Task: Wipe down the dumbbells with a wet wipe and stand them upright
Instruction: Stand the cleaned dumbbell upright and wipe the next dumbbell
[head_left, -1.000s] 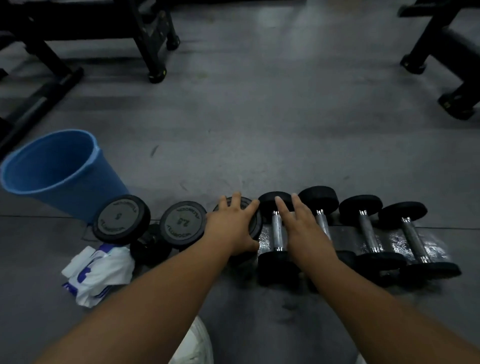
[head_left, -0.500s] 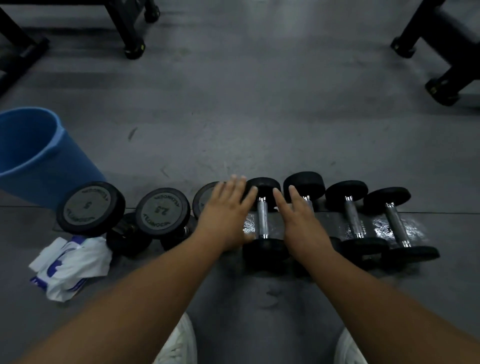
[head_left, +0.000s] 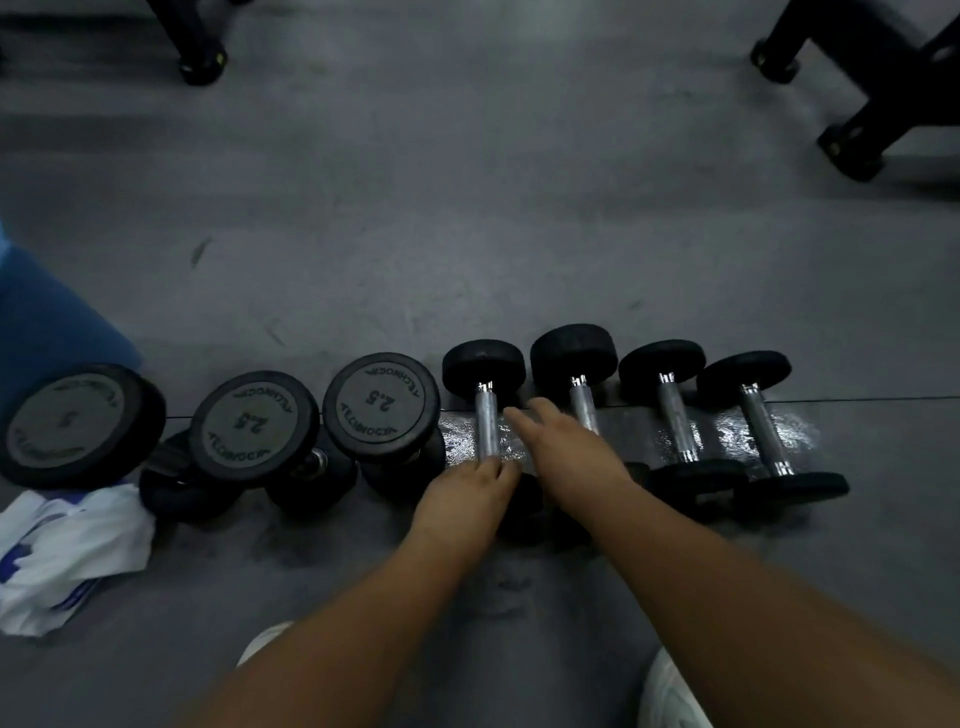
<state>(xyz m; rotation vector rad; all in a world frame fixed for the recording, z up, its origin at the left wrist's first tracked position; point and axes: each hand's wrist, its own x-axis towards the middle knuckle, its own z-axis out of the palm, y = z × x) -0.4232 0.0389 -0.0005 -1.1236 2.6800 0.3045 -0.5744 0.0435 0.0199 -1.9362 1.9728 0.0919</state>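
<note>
A blue bin stands at the left edge, its inside out of view. Near it lies a crumpled white bag with blue print; I cannot tell what it holds. On the grey floor three upright dumbbells stand in a row. To their right, four lying dumbbells rest side by side on a wet, shiny patch. The left hand has its fingers curled over the near end of the leftmost lying dumbbell. The right hand, blurred, reaches with straight fingers above the next dumbbell, holding nothing. Black bench frames stand at the far corners.
</note>
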